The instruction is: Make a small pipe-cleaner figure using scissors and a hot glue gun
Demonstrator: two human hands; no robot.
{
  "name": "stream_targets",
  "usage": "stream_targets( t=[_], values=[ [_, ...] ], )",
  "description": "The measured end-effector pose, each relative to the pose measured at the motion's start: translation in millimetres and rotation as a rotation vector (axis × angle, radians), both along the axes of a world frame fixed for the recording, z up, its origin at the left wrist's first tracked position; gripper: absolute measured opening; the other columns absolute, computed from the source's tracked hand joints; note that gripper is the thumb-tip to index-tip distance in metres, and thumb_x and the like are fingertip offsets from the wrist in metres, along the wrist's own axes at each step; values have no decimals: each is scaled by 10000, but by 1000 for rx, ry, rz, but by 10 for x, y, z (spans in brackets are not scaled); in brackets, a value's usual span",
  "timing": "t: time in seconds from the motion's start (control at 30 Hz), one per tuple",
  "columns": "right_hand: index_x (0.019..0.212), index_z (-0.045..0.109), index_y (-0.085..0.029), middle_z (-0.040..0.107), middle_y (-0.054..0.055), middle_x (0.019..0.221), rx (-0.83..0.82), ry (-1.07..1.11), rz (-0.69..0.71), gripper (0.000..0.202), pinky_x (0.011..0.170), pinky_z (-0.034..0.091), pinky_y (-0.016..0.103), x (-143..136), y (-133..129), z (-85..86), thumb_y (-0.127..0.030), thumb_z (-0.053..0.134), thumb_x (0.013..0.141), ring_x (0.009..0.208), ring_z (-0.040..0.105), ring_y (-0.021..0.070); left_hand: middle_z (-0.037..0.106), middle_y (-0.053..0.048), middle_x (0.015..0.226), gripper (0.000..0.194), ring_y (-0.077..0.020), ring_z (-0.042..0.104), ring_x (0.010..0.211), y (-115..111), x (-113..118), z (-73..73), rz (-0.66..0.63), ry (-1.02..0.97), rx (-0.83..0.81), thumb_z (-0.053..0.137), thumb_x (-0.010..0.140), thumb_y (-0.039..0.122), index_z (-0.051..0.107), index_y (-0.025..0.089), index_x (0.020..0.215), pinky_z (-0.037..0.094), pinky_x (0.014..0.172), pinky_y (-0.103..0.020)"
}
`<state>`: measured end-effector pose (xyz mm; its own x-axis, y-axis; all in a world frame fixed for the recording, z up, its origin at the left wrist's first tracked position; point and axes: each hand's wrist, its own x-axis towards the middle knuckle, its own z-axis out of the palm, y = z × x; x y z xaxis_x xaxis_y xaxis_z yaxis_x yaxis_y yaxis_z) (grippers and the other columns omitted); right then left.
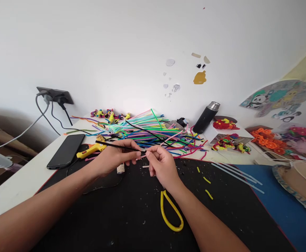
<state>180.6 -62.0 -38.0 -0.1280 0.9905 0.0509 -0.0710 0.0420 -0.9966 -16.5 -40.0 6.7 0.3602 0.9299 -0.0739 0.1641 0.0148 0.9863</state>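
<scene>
The work in hand looks like fine fingertip work at one end of a black fuzzy wire (110, 144). The wire lies between the two hands, above the far part of the black mat (102, 224) on the worktop (37, 178). From the fingertips its long free part runs out toward ten o'clock, over the back of the left hand (116, 155).

The left hand's grip is closed, thumb against forefinger, with the wire pinched between them. The right hand (164, 166) has its thumb and forefinger closed too, and seems to hold the wire's very tip; just what sits between these fingertips is too small to tell. The work probably calls for a light, steady pinch on both sides, with the fingertips kept close together.

The forearms come in from seven and five o'clock and meet in a shallow point. The left palm faces inward and down, its fingers curled beneath; the right wrist is bent inward, its lower fingers loosely folded.

From the hands, a yellow loop handle (179, 229) lies near five o'clock, short yellow pieces (206, 180) at four, a yellow glue gun (88, 152) at nine, and the heap of coloured fuzzy wires (142, 122) at twelve.
</scene>
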Motion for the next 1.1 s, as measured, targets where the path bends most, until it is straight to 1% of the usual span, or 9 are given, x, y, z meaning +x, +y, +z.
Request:
stream_targets(
  t=[0.2, 0.3, 0.37, 0.5, 0.57, 0.67, 0.77, 0.97, 1.1],
  values=[
    [837, 566, -231, 436, -133, 449, 58, -35, 20, 237, 367, 286, 203, 0, -16, 30, -431, 671, 911, 307, 403, 82, 733, -28, 774, 425, -149, 633, 650, 25, -2, -55, -26, -20, -22, 880, 759, 539, 761, 173, 938, 481, 566, -241],
    [833, 564, -235, 407, -139, 448, 86, -76, 25, 191, 381, 294, 217, 7, -24, 36, -385, 649, 915, 314, 381, 87, 737, -49, 770, 451, -157, 627, 649, 54, -29, -68, -27, 17, 5, 834, 787, 596, 773, 160, 885, 485, 587, -257],
    [847, 581, -231, 404, -137, 460, 119, -140, 26, 145, 414, 308, 226, 11, -31, 26, -347, 632, 916, 341, 387, 91, 719, -40, 740, 427, -159, 622, 658, 61, -51, -52, -21, 85, 91, 788, 836, 589, 768, 163, 835, 475, 599, -256],
    [812, 595, -220, 364, -125, 508, 240, -347, 32, 79, 491, 275, 234, -1, -51, -10, -257, 619, 878, 436, 361, 86, 671, 0, 704, 307, -146, 592, 678, 49, -76, -14, -35, 266, 331, 734, 901, 473, 755, 185, 797, 433, 623, -245],
    [801, 595, -218, 352, -120, 521, 283, -419, 51, 60, 510, 258, 240, -15, -58, -22, -230, 613, 857, 464, 343, 85, 671, 10, 724, 282, -141, 583, 681, 41, -78, -12, -55, 315, 358, 717, 911, 454, 757, 192, 818, 426, 630, -243],
    [808, 602, -219, 363, -115, 525, 259, -413, 60, 60, 505, 261, 242, -29, -56, -16, -249, 605, 860, 464, 351, 90, 660, 20, 708, 295, -132, 572, 653, 34, -77, -8, -79, 306, 294, 704, 921, 471, 744, 192, 835, 420, 608, -235],
    [841, 598, -226, 403, -114, 519, 175, -315, 65, 97, 476, 289, 237, -29, -48, -3, -304, 607, 898, 426, 398, 96, 648, 26, 655, 304, -129, 576, 622, 38, -81, 18, -73, 227, 230, 737, 902, 480, 725, 188, 818, 426, 583, -227],
    [925, 603, -229, 481, -112, 540, 77, -126, 96, 169, 400, 340, 219, -22, -38, -14, -395, 634, 943, 361, 466, 97, 774, -48, 787, 380, -153, 664, 669, 90, -99, -8, -71, 33, 59, 852, 809, 530, 763, 167, 877, 519, 617, -248],
    [917, 608, -224, 485, -115, 510, 64, -79, 68, 223, 384, 332, 205, -15, -31, 26, -443, 646, 943, 348, 454, 90, 768, -49, 731, 416, -166, 684, 668, 108, -68, -24, -39, -71, -27, 912, 742, 525, 775, 166, 903, 512, 575, -239]
  ],
)
